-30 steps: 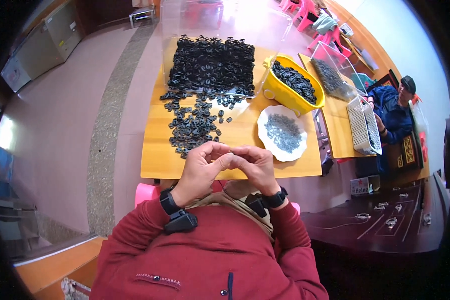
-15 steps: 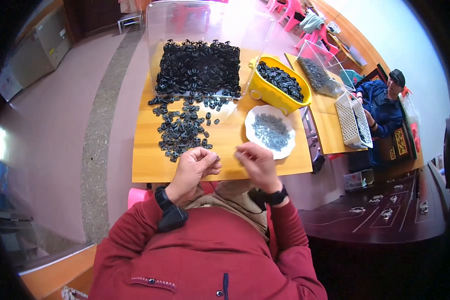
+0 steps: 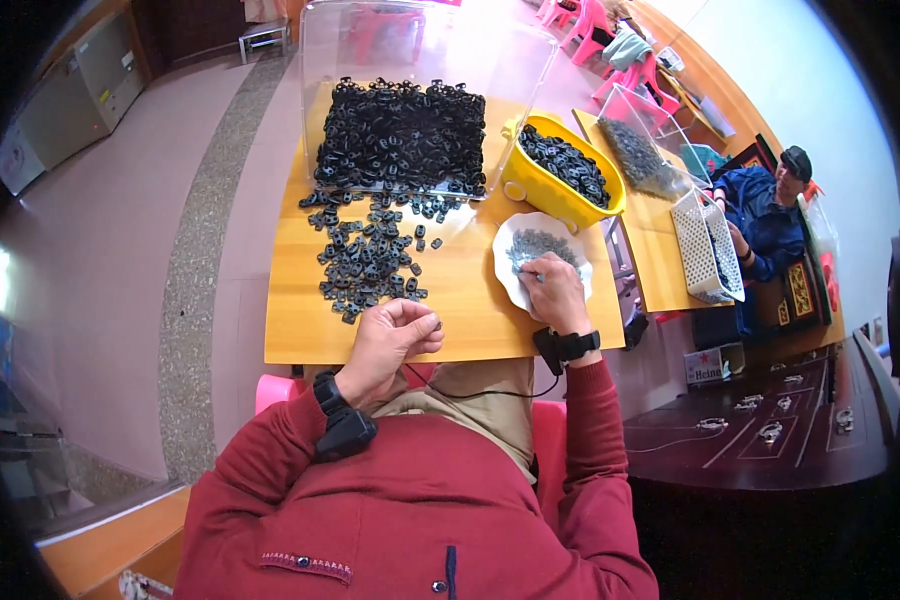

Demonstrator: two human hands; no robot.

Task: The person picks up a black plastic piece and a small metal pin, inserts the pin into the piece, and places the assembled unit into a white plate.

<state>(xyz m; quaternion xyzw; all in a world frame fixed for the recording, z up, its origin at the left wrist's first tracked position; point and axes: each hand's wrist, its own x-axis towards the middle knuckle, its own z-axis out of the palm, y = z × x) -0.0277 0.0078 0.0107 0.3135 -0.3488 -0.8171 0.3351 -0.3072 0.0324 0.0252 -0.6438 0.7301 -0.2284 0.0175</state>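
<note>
Your left hand (image 3: 390,335) hovers curled at the worktop's (image 3: 470,300) near edge, its grip pinched on a small black part (image 3: 436,324). At two o'clock, your right hand (image 3: 555,292) reaches into the white plate (image 3: 510,275), fingertips together among grey pieces (image 3: 540,245). The loose black parts (image 3: 365,265) lie at twelve o'clock.

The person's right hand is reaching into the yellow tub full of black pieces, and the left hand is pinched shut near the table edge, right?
Not quite. The head view shows the right hand reaching into the white plate of small grey pieces, not the yellow tub. The left hand is indeed pinched shut near the table edge.
</note>
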